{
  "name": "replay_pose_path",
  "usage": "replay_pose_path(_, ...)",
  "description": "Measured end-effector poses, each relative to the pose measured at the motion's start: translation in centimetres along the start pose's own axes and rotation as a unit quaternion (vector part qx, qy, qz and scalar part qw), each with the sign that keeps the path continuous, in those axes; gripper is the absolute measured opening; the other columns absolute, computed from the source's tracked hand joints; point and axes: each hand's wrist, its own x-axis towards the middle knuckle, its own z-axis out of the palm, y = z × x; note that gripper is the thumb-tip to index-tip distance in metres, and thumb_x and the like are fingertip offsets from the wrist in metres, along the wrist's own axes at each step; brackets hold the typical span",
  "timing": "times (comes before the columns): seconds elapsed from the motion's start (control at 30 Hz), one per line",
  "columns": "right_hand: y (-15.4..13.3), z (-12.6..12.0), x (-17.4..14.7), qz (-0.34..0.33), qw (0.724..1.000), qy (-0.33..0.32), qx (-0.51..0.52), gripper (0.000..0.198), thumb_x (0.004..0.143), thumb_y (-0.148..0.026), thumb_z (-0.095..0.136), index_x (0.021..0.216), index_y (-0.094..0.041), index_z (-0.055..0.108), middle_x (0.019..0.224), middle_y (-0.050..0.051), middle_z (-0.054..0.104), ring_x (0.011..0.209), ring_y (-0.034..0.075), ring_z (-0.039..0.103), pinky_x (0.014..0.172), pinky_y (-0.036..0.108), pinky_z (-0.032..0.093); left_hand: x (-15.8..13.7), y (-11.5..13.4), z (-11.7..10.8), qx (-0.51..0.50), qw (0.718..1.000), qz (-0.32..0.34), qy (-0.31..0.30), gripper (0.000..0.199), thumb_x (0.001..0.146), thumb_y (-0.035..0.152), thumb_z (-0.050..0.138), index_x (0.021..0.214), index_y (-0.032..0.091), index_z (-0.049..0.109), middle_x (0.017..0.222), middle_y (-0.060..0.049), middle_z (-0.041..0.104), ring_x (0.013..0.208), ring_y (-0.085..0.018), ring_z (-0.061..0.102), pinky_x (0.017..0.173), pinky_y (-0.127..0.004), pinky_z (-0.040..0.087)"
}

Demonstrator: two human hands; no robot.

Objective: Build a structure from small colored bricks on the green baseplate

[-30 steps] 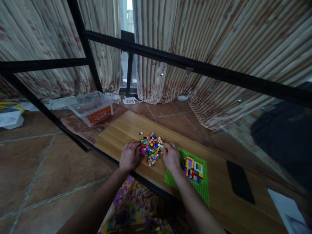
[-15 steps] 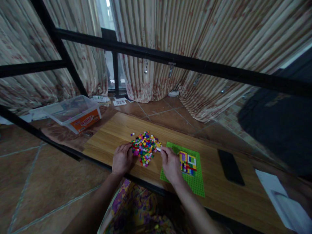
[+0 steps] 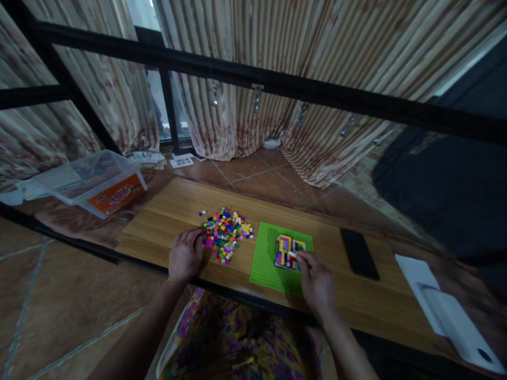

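Observation:
A small white brick [image 3: 292, 254] is pinched between the thumb and fingers of my right hand [image 3: 318, 279]. That hand is over a block of many-coloured bricks [image 3: 283, 246] on a green studded baseplate [image 3: 262, 266]. Whether the white brick touches the block, I cannot tell. My left hand [image 3: 185, 256] rests at the left edge of a pile of small loose coloured bricks [image 3: 224, 232]. Its fingers are curled together, and anything between their tips is hidden.
The wooden table [image 3: 158, 221] also bears a black phone [image 3: 359, 253] right of the baseplate. White objects [image 3: 447, 311] lie at the far right. A clear plastic box [image 3: 99, 179] with an orange label stands to the left. A dark metal bar [image 3: 237, 76] crosses in front of the curtains.
My right hand has moved right with the white brick, from the pile's edge to above the brick block. The left hand stays by the pile. The whole view has shifted slightly.

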Motion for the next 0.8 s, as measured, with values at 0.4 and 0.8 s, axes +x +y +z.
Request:
replay_pose_path(0.4, 0.8, 1.2, 1.4, 0.003, 0.999, 0.002, 0.054, 0.028, 0.089, -0.043, 0.051, 0.086, -0.021, 0.068, 0.091, 0.006, 0.065, 0.087, 0.021, 0.06, 0.08, 0.035, 0.047, 0.0, 0.2, -0.2, 0.006, 1.0, 0.0, 0.006, 0.031, 0.091, 0.032, 0.04, 0.106, 0.02, 0.065, 0.108, -0.009, 0.069, 0.103, -0.027, 0.059, 0.091, -0.042, 0.047)
replay_pose_path(0.8, -0.2, 0.7, 2.1, 0.068, 0.993, -0.001, 0.093, 0.024, 0.079, -0.041, 0.061, 0.073, -0.02, 0.07, 0.079, 0.004, 0.066, 0.075, 0.019, 0.061, 0.068, 0.03, 0.045, 0.0, 0.2, -0.1, 0.012, 1.0, 0.002, 0.0, 0.032, 0.092, 0.032, 0.039, 0.106, 0.018, 0.065, 0.11, -0.01, 0.069, 0.104, -0.026, 0.06, 0.093, -0.039, 0.046)
